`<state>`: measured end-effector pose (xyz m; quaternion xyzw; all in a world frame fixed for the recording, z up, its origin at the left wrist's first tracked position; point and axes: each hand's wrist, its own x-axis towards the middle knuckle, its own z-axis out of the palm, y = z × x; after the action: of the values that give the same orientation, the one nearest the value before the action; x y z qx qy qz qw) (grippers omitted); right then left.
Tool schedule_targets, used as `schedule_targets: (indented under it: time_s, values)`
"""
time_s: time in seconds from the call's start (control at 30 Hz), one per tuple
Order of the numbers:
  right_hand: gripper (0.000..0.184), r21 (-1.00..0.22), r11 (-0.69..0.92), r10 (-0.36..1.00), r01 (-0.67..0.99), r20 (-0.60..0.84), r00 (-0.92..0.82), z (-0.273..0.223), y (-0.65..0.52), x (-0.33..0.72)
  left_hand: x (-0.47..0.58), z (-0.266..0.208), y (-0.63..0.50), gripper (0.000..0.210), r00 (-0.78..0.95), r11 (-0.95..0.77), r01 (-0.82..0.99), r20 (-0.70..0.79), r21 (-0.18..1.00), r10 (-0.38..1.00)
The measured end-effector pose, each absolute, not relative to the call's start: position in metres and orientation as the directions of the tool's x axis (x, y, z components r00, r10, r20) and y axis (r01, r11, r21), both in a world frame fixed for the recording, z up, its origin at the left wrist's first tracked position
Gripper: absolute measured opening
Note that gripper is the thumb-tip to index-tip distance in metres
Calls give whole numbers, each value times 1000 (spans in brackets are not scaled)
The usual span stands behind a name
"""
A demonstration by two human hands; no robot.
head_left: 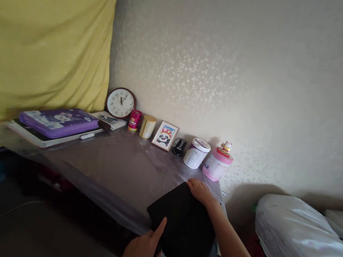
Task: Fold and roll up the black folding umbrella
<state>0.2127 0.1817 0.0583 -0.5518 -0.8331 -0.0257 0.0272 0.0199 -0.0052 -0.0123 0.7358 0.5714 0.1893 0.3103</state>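
A black flat rectangular object, its kind not plain to see, lies slanted at the near right end of the table. My left hand grips its near left edge, with the index finger stretched along the dark surface. Below that hand a few small white patches show on something dark. My right hand is closed over the far edge of the same black object, its fingertips partly hidden. A pink-lidded tub with a small figurine on top stands just beyond my right hand.
Along the wall stand a white canister, black stapler-like item, framed panda picture, yellow-lidded jar, pink can and clock. A purple case lies left. The table has a plastic cover; a plastic-wrapped bundle sits right.
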Motion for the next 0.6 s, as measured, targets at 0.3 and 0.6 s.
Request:
schedule_targets:
  time_s: [0.3,0.6]
  values:
    - [20,-88,234,972,968,28,-233,57,211,219,20,-12,-3,73,282,-161,747,-89,645,955]
    - [23,-78,215,976,973,31,-213,58,209,213,21,-13,-5,72,272,-149,742,-91,654,958]
